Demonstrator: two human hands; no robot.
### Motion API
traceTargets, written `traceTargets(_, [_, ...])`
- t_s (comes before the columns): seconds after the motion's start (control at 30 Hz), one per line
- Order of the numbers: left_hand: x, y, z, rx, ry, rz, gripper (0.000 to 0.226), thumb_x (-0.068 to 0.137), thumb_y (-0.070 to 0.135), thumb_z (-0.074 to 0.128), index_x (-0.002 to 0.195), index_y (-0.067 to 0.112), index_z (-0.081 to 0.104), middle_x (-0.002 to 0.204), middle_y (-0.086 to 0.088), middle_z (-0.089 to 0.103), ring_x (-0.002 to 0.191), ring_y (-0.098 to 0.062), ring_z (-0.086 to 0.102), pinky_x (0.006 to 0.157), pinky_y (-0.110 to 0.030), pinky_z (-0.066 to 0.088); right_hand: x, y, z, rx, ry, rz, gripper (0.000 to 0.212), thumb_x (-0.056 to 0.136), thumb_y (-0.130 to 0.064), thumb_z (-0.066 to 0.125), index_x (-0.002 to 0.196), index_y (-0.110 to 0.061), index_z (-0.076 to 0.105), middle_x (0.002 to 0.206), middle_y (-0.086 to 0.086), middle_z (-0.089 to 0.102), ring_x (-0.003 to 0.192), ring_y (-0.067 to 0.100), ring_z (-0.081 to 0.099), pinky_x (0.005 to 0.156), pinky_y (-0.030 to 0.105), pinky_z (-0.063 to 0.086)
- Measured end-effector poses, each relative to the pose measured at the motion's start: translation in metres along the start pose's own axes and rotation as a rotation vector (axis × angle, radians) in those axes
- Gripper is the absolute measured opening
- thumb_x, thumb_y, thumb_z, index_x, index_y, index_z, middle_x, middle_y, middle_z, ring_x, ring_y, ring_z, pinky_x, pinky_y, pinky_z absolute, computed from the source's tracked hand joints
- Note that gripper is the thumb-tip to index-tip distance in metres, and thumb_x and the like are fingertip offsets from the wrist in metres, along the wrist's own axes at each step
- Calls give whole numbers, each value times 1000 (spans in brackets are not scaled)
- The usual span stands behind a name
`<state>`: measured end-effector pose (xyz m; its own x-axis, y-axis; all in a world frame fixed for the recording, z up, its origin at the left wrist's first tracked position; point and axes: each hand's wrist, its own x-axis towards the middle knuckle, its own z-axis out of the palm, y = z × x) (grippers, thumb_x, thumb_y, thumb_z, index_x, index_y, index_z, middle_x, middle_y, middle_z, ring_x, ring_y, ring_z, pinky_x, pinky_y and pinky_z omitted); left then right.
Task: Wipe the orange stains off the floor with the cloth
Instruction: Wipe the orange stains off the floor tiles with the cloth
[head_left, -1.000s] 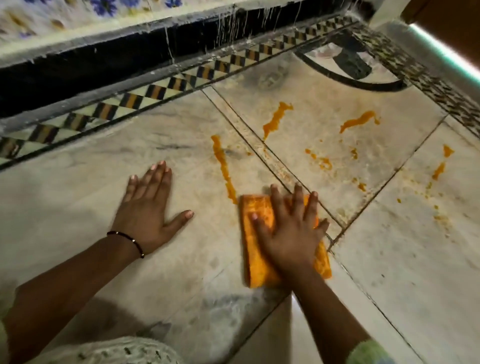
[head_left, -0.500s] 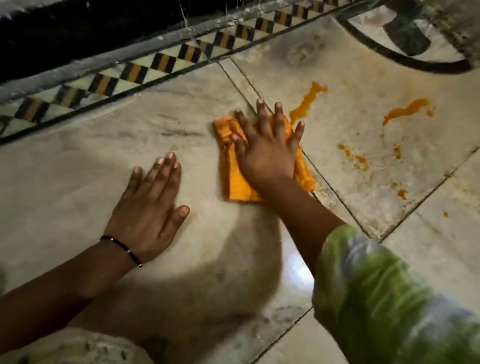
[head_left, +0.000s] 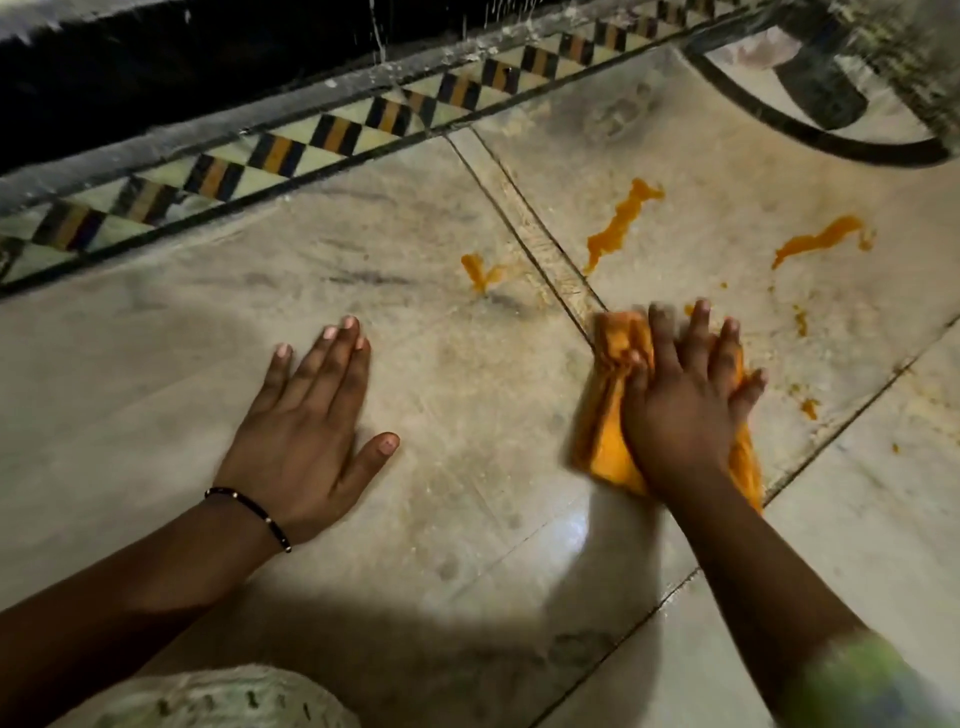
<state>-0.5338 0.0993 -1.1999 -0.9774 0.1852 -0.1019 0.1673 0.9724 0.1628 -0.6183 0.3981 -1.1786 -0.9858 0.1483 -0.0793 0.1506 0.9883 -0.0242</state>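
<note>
My right hand (head_left: 685, 405) presses flat, fingers spread, on a folded orange cloth (head_left: 605, 431) lying on the pale marble floor (head_left: 467, 405); hand and cloth are motion-blurred. My left hand (head_left: 306, 415) rests palm down on the floor to the left, holding nothing. Orange stains lie beyond the cloth: a small smear (head_left: 480, 270) to its upper left, a long streak (head_left: 621, 223) straight ahead, another streak (head_left: 821, 241) at the right, and small spots (head_left: 808, 405) beside my right hand.
A black-and-yellow patterned tile border (head_left: 332, 137) runs along a dark wall base (head_left: 156, 78) at the top. A curved black inlay (head_left: 810, 135) marks the floor at the top right. My pale knee (head_left: 218, 696) shows at the bottom edge.
My right hand has slid the cloth back toward me and to the right, off the long stain near the tile joint; only a small smear of it is left. My left hand stayed put.
</note>
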Motion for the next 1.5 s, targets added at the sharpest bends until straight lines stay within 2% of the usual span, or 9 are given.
traceTargets(0.17, [0,-1,-1,11,-13,6,85,93,63,7,149,0,20,157,-17,15,145,-29,16,116,-49,10,-23,-101,7,61,10,-352,60,99,-45,24,152,-31,1,159,-2,-11,144,22,-18,112,55,-16])
traceTargets(0.27, [0,-2,-3,2,-15,10,84,93,62,7,149,1,21,158,-16,15,145,-27,16,116,-48,11,-95,-82,14,40,10,-515,59,96,-46,29,152,-32,13,160,-3,7,147,22,-3,114,53,-2])
traceTargets(0.43, [-1,-2,0,-30,5,-8,82,94,62,8,150,3,19,159,-13,12,146,-25,13,117,-48,10,-87,8,8,-37,-37,-330,59,95,-48,22,152,-33,15,160,-1,8,147,25,3,114,53,6])
traceTargets(0.6, [0,-2,2,-23,10,-10,83,93,63,8,150,3,17,159,-13,11,146,-26,13,116,-50,13,-10,-42,3,26,-32,-30,60,98,-49,21,152,-31,4,161,1,-5,146,26,-9,113,59,-4])
traceTargets(0.77, [0,-4,0,-24,19,12,79,95,58,7,149,3,22,158,-13,14,145,-24,15,116,-46,11,-48,-106,7,79,-8,-316,66,95,-56,25,153,-29,7,160,1,-6,145,32,-14,112,61,-9])
traceTargets(0.9, [0,-5,-1,-30,23,17,77,96,57,8,149,3,24,158,-13,16,145,-24,16,116,-44,10,-134,-50,9,2,-85,-618,54,92,-60,31,145,-48,26,159,-5,15,147,30,4,110,64,11])
traceTargets(1.17, [-1,-1,2,-40,30,-12,81,94,61,6,150,4,18,159,-11,11,146,-23,12,117,-48,11,-32,-26,-2,57,-55,-68,48,97,-51,24,145,-50,20,161,-6,5,146,28,-10,110,65,-2])
traceTargets(1.33, [-1,-4,-1,-42,21,11,79,95,59,7,149,3,23,158,-12,15,145,-22,14,117,-43,8,-52,-95,5,74,-77,-454,52,99,-44,26,149,-44,12,160,-10,1,145,27,-17,107,65,-15])
traceTargets(1.5, [-2,-5,-2,-65,27,14,77,96,57,7,149,4,23,158,-11,14,145,-18,10,118,-39,3,-109,-13,6,-2,-54,-515,63,84,-34,36,145,-46,28,156,-14,20,146,25,6,109,66,10])
